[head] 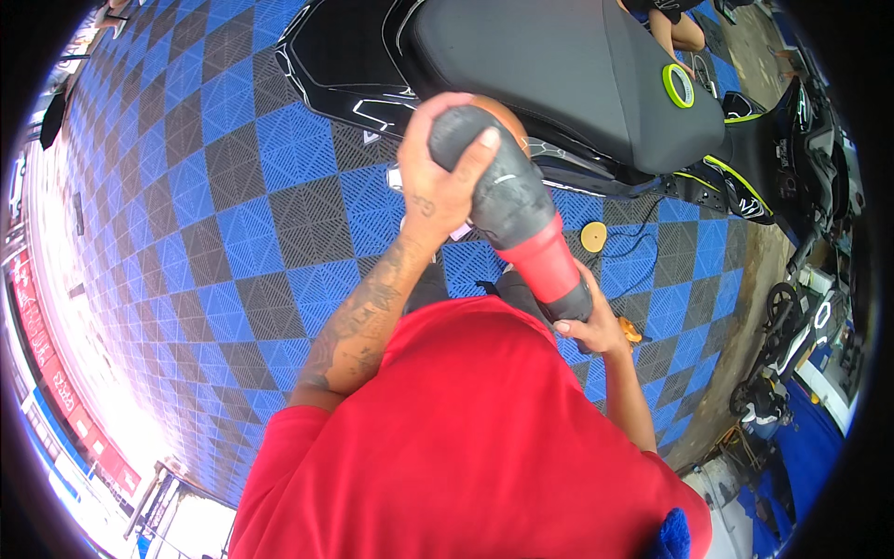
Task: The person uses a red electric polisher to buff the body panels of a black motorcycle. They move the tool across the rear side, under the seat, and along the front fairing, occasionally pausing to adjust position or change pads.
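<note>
A black and red power polisher [520, 202] with an orange foam pad [499, 115] is held in front of the body. My left hand [443, 164] grips its black head, and my right hand [583, 314] is closed around the rear of its handle. The pad end is beside the glossy black side panel [363, 108] of a motor scooter; whether it touches the panel cannot be told. The scooter's dark seat [538, 63] lies beyond, with a roll of yellow-green masking tape [678, 86] on it.
On the blue and black tiled floor [300, 216] lie a yellow round pad [594, 237], a dark cable [639, 244] and an orange and black object [630, 330]. A person's bent leg [677, 31] shows beyond the seat. More motorcycles [765, 349] stand at the right.
</note>
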### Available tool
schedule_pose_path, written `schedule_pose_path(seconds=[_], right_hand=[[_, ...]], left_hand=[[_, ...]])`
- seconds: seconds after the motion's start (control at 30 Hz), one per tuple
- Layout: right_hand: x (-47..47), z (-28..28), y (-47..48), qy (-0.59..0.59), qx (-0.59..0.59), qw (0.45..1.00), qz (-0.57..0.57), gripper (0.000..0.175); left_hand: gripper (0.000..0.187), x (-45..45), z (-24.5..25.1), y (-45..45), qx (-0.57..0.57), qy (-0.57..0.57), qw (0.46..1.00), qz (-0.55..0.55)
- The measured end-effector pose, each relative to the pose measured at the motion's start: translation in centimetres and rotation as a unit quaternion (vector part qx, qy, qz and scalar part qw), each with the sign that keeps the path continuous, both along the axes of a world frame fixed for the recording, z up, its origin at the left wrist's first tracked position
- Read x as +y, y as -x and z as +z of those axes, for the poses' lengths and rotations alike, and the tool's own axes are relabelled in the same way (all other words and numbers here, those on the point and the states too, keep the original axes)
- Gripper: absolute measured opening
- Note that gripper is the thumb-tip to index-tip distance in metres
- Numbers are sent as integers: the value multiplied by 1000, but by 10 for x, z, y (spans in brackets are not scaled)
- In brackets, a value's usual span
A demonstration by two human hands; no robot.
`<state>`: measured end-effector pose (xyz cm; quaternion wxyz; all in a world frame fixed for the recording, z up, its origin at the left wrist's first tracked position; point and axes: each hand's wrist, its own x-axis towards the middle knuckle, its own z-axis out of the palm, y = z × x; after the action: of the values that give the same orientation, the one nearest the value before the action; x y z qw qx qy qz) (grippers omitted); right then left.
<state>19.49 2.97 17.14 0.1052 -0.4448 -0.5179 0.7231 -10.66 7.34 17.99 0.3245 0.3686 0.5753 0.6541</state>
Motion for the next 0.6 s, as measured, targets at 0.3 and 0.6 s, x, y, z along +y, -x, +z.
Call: schedule_pose_path(seconds=[0.3,0.6], right_hand=[[3,8,41,-84,-7,993,82,98],[4,6,57,-91,-2,990,105,101]], left_hand=[[40,-13,-5,46,-15,-1,999,39],[44,-19,2,63,-3,8,999,33]])
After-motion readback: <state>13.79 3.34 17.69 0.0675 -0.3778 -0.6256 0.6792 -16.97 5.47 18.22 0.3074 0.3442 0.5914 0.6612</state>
